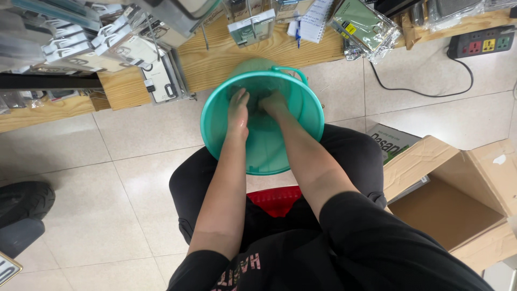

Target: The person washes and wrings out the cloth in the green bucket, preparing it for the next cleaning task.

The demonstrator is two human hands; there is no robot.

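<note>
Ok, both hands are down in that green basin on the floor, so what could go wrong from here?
1. The teal basin holds water and sits on smooth floor tiles; splashes from the left hand or right hand could make them slippery.
2. A power strip and its cable lie on the floor nearby; spilled water might reach them.
3. An open cardboard box stands close by; a tipped basin could soak it.

I see clear packets (362,24) on the far shelf, and an open brown carton (458,199) near right.
</note>
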